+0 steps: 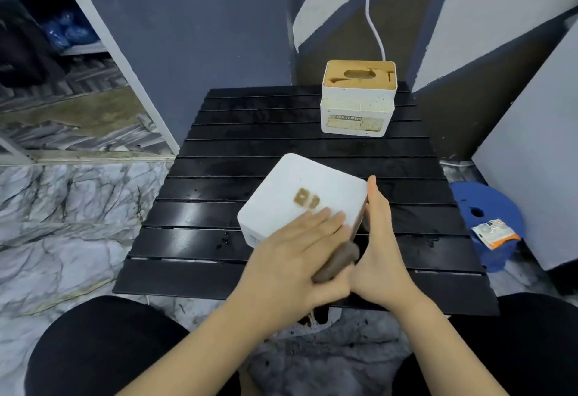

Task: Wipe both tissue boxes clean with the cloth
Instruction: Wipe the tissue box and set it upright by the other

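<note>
The near box [300,198] is white, tipped over at an angle, with a brown smudge on its upward face. The far box [358,100] stands upright, white with a tan slotted lid and a worn label. The brown cloth [339,259] is bunched against the near box's right side.

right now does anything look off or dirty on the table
Yes: the near tissue box is tipped over, a brown smear on its upturned white face. The far tissue box stands upright, with yellowed stains along its front.
</note>
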`<state>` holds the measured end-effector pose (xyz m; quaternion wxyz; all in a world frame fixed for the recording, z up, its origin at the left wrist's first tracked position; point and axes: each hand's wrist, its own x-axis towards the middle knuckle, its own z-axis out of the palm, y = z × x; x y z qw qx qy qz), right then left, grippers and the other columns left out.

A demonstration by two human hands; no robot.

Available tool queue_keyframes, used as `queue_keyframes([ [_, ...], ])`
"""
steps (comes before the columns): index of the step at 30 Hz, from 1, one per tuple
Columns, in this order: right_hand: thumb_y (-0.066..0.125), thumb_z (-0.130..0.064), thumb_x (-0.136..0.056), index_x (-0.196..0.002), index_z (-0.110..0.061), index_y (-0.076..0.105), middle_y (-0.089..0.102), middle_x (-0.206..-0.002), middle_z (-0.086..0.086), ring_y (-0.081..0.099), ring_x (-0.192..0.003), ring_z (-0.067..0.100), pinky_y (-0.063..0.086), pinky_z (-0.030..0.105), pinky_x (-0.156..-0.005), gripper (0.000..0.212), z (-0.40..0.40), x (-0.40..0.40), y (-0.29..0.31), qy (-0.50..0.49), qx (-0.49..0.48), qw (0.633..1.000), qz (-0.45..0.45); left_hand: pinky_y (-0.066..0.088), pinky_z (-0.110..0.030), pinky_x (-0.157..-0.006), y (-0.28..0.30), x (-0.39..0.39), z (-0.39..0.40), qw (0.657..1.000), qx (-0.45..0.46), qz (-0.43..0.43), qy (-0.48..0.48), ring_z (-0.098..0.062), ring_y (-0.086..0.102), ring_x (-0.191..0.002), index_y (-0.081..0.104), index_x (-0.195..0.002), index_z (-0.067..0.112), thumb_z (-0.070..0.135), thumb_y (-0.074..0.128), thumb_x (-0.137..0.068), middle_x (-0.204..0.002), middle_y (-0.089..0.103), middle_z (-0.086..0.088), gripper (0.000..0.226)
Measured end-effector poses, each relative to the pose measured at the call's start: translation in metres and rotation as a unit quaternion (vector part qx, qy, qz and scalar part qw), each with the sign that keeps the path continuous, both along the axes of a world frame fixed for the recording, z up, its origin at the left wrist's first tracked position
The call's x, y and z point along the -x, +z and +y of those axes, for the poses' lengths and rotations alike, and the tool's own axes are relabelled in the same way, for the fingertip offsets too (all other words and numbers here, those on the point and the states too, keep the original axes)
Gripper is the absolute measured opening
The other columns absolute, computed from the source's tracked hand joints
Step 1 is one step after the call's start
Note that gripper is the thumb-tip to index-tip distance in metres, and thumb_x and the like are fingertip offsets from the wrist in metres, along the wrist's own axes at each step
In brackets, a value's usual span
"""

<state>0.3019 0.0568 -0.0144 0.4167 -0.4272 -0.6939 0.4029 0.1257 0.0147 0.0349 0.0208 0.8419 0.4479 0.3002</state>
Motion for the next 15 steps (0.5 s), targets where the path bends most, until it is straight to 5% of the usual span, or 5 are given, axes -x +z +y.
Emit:
queue_keyframes([
  [5,0.101,-0.055,-0.042,-0.163,-0.034,-0.009,0.009,-0.164,-0.024,0.015,-0.155,0.003,0.025,0.048,-0.126,0.165,-0.004,0.002,0.010,0.001,0.016,1.000,-0.003,0.057,-0.034,-0.090,0.007,0.050,-0.001,0.980,-0.039,-0.143,0.131,0.003,0.066,-0.100,0.076,-0.111,0.012,0.038,0.060,-0.093,-0.111,0.074,0.011,0.035],
  [9,0.100,-0.058,-0.042,-0.162,-0.037,-0.011,0.006,-0.164,-0.028,0.013,-0.156,0.002,0.024,0.048,-0.127,0.165,-0.006,0.002,0.012,-0.006,0.025,1.000,-0.009,0.046,-0.011,-0.095,0.039,0.042,0.023,0.935,0.062,-0.283,0.202,0.010,0.059,-0.109,0.043,-0.152,0.034,0.046,0.057,-0.097,-0.125,0.062,0.028,0.057],
  [10,0.100,-0.058,-0.042,-0.162,-0.037,-0.011,0.006,-0.164,-0.027,0.013,-0.156,0.002,0.024,0.046,-0.127,0.165,-0.006,0.002,0.013,-0.007,0.028,1.000,-0.010,0.039,-0.013,-0.107,0.044,0.030,0.026,0.945,0.119,-0.267,0.149,0.008,0.049,-0.129,0.029,-0.157,0.040,0.049,0.054,-0.098,-0.141,0.052,0.028,0.065],
  [12,0.102,-0.049,-0.045,-0.163,-0.032,-0.006,0.008,-0.165,-0.024,0.017,-0.155,0.002,0.028,0.036,-0.124,0.161,-0.006,0.002,0.015,-0.002,0.022,1.000,-0.017,0.018,-0.038,-0.126,0.041,0.000,0.031,0.983,0.157,-0.082,0.038,-0.006,0.014,-0.155,0.012,-0.160,0.042,0.059,0.040,-0.100,-0.166,0.023,0.018,0.068],
  [15,0.104,-0.027,-0.049,-0.163,-0.028,0.002,0.015,-0.166,-0.017,0.026,-0.152,0.000,0.037,0.026,-0.119,0.153,-0.005,0.001,0.016,-0.001,0.006,1.000,-0.025,0.000,-0.047,-0.126,0.024,-0.027,0.039,0.980,0.132,0.133,0.062,-0.021,-0.002,-0.157,0.007,-0.160,0.044,0.060,0.027,-0.103,-0.171,0.008,0.007,0.063],
])
